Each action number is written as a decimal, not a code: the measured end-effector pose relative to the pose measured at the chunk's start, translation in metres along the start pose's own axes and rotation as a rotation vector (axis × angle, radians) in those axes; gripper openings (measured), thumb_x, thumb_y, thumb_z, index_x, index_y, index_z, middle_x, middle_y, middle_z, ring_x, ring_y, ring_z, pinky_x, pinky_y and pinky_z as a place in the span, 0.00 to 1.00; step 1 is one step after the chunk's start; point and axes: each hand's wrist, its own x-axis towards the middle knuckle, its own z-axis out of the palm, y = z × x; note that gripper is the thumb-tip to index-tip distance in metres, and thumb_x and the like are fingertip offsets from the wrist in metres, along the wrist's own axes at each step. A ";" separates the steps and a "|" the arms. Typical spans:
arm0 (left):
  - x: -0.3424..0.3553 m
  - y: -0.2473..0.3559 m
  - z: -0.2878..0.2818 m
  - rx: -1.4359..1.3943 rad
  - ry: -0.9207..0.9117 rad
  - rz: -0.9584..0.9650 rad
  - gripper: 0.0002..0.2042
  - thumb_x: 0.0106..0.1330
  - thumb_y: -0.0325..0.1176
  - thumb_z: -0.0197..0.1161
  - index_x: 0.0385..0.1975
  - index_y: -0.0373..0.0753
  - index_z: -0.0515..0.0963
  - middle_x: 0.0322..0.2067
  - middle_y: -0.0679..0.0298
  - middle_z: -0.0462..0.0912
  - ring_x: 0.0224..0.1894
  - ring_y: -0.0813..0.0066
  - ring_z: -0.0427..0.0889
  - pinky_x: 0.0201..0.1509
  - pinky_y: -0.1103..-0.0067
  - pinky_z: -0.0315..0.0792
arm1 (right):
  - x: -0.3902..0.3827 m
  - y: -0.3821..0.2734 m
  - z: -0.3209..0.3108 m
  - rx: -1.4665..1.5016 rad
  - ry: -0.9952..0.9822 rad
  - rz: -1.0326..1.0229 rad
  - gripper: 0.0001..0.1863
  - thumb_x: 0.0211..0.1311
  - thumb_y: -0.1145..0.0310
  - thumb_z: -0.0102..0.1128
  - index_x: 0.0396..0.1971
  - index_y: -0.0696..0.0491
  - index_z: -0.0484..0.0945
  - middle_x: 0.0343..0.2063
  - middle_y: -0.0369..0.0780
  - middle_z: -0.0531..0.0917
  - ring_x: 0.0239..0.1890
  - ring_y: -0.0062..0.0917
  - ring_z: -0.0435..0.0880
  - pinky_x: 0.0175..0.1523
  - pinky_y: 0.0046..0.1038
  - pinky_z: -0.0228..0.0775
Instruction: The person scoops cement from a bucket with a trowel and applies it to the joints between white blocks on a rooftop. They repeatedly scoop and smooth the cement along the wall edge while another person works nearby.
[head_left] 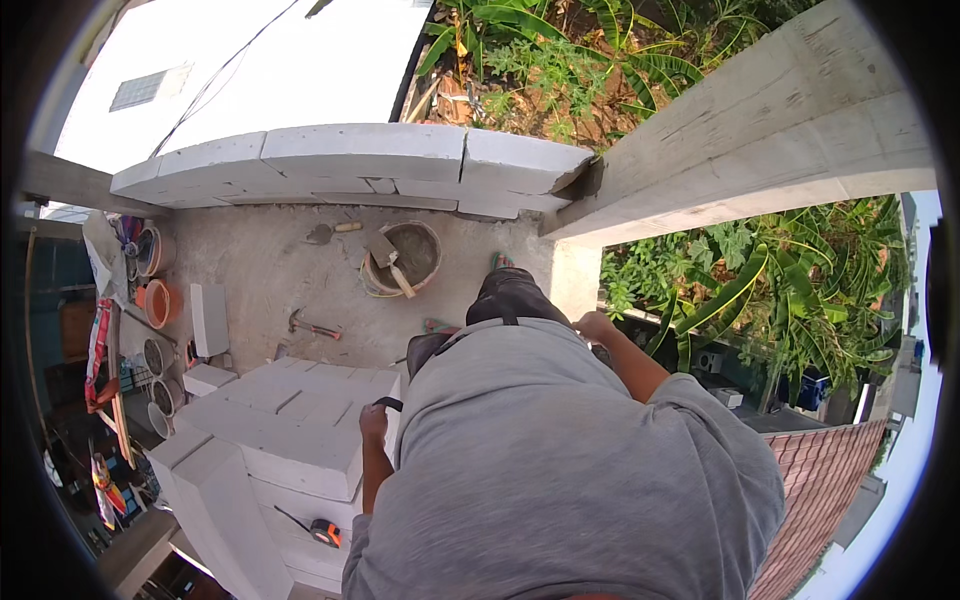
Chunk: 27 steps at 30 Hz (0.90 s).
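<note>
My left hand [373,421] is closed beside the stack of pale aerated concrete blocks [290,405], at my left hip. A short black strap [388,403] shows at its fingers. On my other side, my right hand [596,327] is curled near my right hip, close to the concrete column; whatever it may hold is hidden. Ahead of my feet stands a bucket of grey mortar [418,248], with a wooden-handled trowel [392,262] lying across its rim. A smaller trowel [322,234] and a hammer [315,326] lie on the concrete floor.
A low block wall [360,153] runs along the far edge, meeting a concrete column [740,150] at right. Several buckets [160,303] line the left side near an upright block [208,320]. A tape measure [325,532] rests on the block stack. Greenery lies beyond and below.
</note>
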 end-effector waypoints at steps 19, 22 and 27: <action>-0.012 0.187 0.045 0.240 -0.237 0.199 0.20 0.72 0.47 0.61 0.42 0.32 0.82 0.38 0.51 0.86 0.43 0.63 0.84 0.51 0.73 0.75 | -0.028 0.085 -0.062 0.739 0.186 0.332 0.17 0.68 0.56 0.62 0.34 0.57 0.83 0.26 0.39 0.88 0.27 0.24 0.89 0.38 0.30 0.80; -0.008 0.197 0.044 0.290 -0.247 0.211 0.20 0.72 0.47 0.61 0.42 0.32 0.82 0.37 0.52 0.86 0.42 0.64 0.84 0.50 0.73 0.75 | -0.033 0.112 -0.037 0.820 0.159 0.458 0.13 0.64 0.61 0.65 0.31 0.57 0.83 0.28 0.42 0.88 0.31 0.32 0.90 0.41 0.36 0.81; 0.017 0.204 0.062 0.363 -0.291 0.296 0.19 0.72 0.47 0.62 0.42 0.32 0.82 0.36 0.52 0.86 0.42 0.67 0.84 0.50 0.74 0.75 | -0.034 0.178 0.009 0.320 0.144 0.280 0.11 0.54 0.65 0.70 0.35 0.53 0.84 0.31 0.44 0.87 0.41 0.41 0.88 0.45 0.43 0.80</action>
